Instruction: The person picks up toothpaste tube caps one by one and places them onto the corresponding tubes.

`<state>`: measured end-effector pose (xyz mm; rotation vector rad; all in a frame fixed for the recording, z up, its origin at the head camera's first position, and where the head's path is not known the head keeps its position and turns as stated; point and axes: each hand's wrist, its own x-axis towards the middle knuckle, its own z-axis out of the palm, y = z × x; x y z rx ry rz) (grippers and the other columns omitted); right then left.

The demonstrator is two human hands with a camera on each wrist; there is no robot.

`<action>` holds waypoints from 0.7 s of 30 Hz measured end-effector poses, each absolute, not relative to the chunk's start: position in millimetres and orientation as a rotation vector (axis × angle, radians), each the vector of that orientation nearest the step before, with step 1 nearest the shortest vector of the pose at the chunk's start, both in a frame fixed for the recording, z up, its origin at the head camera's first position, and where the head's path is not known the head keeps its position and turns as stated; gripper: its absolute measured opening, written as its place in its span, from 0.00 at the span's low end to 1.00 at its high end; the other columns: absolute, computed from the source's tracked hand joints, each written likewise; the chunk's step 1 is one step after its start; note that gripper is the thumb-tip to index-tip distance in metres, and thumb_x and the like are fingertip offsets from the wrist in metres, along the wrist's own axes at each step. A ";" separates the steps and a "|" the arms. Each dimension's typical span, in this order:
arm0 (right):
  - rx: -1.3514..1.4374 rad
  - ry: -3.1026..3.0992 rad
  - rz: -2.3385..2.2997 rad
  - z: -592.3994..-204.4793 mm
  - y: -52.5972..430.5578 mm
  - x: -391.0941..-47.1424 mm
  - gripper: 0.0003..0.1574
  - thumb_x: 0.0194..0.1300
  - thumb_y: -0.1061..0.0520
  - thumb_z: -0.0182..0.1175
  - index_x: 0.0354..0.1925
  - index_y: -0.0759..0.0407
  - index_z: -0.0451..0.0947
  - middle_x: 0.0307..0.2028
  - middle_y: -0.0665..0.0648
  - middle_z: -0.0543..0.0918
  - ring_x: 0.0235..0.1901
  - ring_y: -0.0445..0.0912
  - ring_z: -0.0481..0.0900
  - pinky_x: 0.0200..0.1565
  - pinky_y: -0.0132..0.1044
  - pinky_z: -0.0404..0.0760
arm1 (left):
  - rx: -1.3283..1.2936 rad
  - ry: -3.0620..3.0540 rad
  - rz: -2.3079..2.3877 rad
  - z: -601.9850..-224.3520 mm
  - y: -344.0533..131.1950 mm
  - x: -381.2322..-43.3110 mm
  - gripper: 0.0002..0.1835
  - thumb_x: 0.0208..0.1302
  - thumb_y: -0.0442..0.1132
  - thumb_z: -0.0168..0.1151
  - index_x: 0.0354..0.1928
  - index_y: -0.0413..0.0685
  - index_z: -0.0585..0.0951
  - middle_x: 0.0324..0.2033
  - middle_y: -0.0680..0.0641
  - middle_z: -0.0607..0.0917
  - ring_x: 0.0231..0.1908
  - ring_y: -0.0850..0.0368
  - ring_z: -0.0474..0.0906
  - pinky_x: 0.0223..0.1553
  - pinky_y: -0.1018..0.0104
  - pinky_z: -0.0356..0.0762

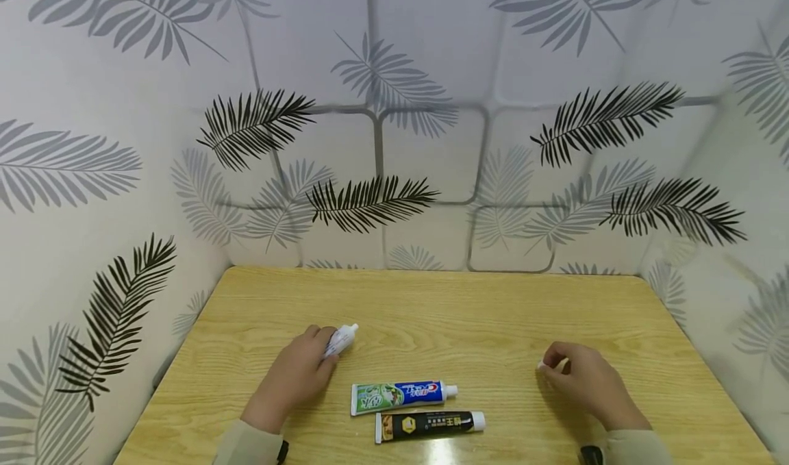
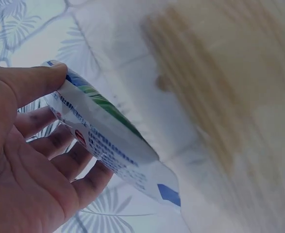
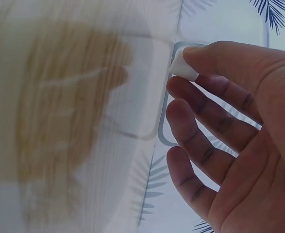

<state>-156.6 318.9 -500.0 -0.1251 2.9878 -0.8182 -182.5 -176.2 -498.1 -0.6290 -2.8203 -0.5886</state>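
My left hand [image 1: 303, 368] holds a white toothpaste tube [image 1: 340, 340] above the left part of the table, its bare nozzle pointing away to the right. In the left wrist view the thumb and fingers grip the tube [image 2: 103, 121], which shows blue and green print and small text. Over on the right, my right hand [image 1: 582, 377] pinches a small white cap [image 3: 184, 65] between thumb and finger; the other fingers are loosely bent. Between the hands lie a green and blue toothpaste tube [image 1: 401, 396] and a black toothpaste tube [image 1: 431, 424], both with white caps on.
The wood-grain table [image 1: 456, 314] runs back to a wall [image 1: 425, 239] with a leaf pattern. Similar leaf-patterned surfaces stand at the left and right sides. Light reflects off the table near its front.
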 end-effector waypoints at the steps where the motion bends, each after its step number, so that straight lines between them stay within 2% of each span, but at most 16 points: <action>1: -0.122 2.983 -0.816 -500.1 318.4 -156.6 0.06 0.69 0.50 0.71 0.36 0.49 0.84 0.32 0.47 0.86 0.31 0.41 0.79 0.31 0.40 0.76 | -0.636 -2.816 -0.586 -496.8 -174.4 -181.5 0.21 0.69 0.35 0.71 0.62 0.36 0.82 0.47 0.41 0.86 0.43 0.50 0.84 0.45 0.50 0.86; 10: -0.122 2.959 -0.882 -497.8 309.8 -154.3 0.06 0.71 0.49 0.70 0.39 0.48 0.85 0.33 0.46 0.86 0.29 0.40 0.79 0.30 0.36 0.76 | -0.691 -2.799 -0.604 -490.3 -158.7 -176.4 0.24 0.69 0.36 0.71 0.64 0.37 0.81 0.48 0.43 0.86 0.44 0.52 0.84 0.47 0.53 0.86; 15: -0.165 2.984 -0.927 -495.3 302.5 -153.3 0.05 0.72 0.50 0.70 0.42 0.47 0.85 0.37 0.45 0.87 0.30 0.38 0.79 0.33 0.33 0.77 | -0.757 -2.759 -0.624 -487.7 -148.0 -172.1 0.24 0.68 0.36 0.72 0.64 0.37 0.81 0.47 0.44 0.86 0.44 0.53 0.84 0.46 0.54 0.86; 21: -0.253 2.997 -1.002 -491.2 294.2 -152.3 0.13 0.72 0.52 0.70 0.52 0.54 0.87 0.39 0.47 0.88 0.31 0.36 0.79 0.34 0.33 0.79 | -0.841 -2.733 -0.638 -485.6 -135.0 -166.4 0.23 0.70 0.37 0.71 0.64 0.39 0.81 0.48 0.46 0.86 0.44 0.56 0.83 0.46 0.56 0.86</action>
